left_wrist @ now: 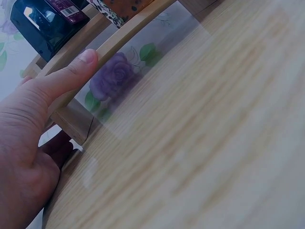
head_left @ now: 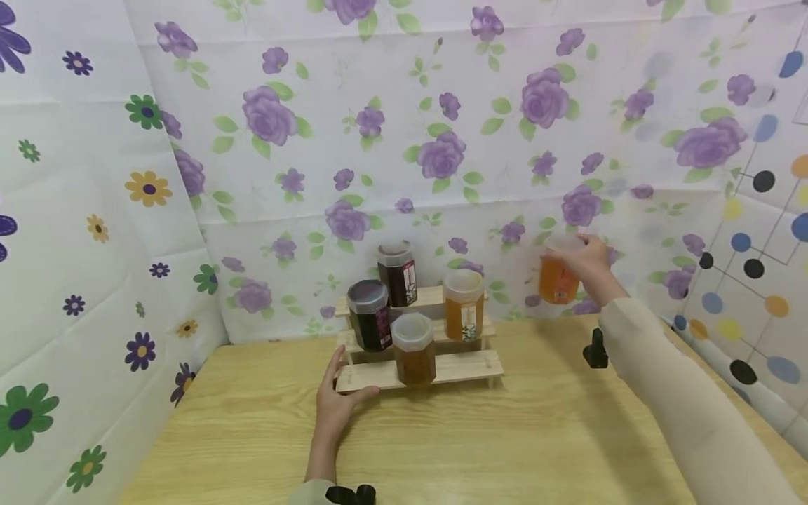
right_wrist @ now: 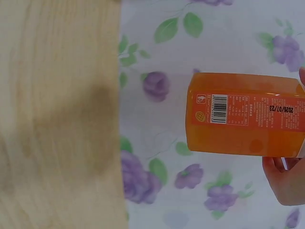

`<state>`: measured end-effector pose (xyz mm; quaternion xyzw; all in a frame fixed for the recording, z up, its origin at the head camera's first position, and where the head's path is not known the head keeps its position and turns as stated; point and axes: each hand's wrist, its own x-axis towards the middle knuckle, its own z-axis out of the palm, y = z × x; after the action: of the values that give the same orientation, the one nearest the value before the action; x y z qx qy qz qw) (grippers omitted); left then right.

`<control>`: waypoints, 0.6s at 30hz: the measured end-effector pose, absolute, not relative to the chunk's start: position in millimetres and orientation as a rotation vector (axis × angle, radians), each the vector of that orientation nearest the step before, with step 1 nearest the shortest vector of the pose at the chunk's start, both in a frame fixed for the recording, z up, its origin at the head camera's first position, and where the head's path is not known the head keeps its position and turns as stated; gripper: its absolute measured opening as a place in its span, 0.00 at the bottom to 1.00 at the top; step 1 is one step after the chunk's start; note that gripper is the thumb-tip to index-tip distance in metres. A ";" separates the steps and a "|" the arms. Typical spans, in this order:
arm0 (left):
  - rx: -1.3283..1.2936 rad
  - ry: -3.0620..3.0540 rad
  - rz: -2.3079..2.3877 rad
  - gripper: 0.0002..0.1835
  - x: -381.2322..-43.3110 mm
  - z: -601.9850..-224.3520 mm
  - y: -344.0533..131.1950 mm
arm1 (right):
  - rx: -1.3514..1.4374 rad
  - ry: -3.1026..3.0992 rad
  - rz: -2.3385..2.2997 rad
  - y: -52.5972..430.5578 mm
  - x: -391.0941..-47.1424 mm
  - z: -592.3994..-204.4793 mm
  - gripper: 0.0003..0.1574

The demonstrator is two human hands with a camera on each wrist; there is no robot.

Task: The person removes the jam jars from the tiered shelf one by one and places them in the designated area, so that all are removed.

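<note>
In the head view my right hand [head_left: 590,263] grips a jar of orange liquid [head_left: 558,279] near its lid, up in the air right of the stepped wooden rack [head_left: 467,363]. The right wrist view shows that jar's printed label [right_wrist: 248,112] with a barcode. My left hand [head_left: 334,400] holds the left end of the rack's lowest step, its thumb [left_wrist: 71,74] along the front edge. On the rack stand two dark jars, one on the top step [head_left: 396,277] and one on the middle step [head_left: 369,319], an amber jar [head_left: 463,308] at right and a brown jar [head_left: 414,354] in front.
The rack stands on a wood-grain table [head_left: 442,449] near its back edge. Behind it hangs a flowered sheet [head_left: 379,175]. Patterned sheets also hang at the left [head_left: 95,280] and right [head_left: 770,280].
</note>
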<state>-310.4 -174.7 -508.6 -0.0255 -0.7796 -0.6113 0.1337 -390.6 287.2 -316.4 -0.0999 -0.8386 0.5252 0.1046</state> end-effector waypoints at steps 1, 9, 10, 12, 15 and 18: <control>-0.070 -2.252 -1.779 0.54 -310.7 -508.8 -175.1 | -0.294 -2.494 1.533 289.0 -389.9 -319.6 0.70; -0.062 -2.243 -1.795 0.55 -313.7 -509.7 -180.7 | -0.352 -2.534 1.524 297.2 -389.1 -357.0 0.68; -0.064 -2.243 -1.788 0.55 -314.3 -509.3 -181.6 | -0.363 -2.532 1.539 297.8 -389.5 -363.5 0.67; -0.070 -2.242 -1.784 0.55 -315.2 -508.5 -182.9 | -0.389 -2.521 1.560 298.3 -390.3 -376.4 0.67; -0.087 -2.251 -1.788 0.56 -316.5 -508.9 -182.4 | -0.407 -2.500 1.565 299.1 -391.4 -392.3 0.66; -0.089 -2.249 -1.802 0.56 -317.5 -510.6 -180.2 | -0.405 -2.484 1.548 298.5 -392.4 -403.2 0.64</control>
<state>-317.5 -180.2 -510.6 -0.0306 -0.7735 -0.6198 0.1287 -392.4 298.5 -403.2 -0.1364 -0.8370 0.5217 0.0931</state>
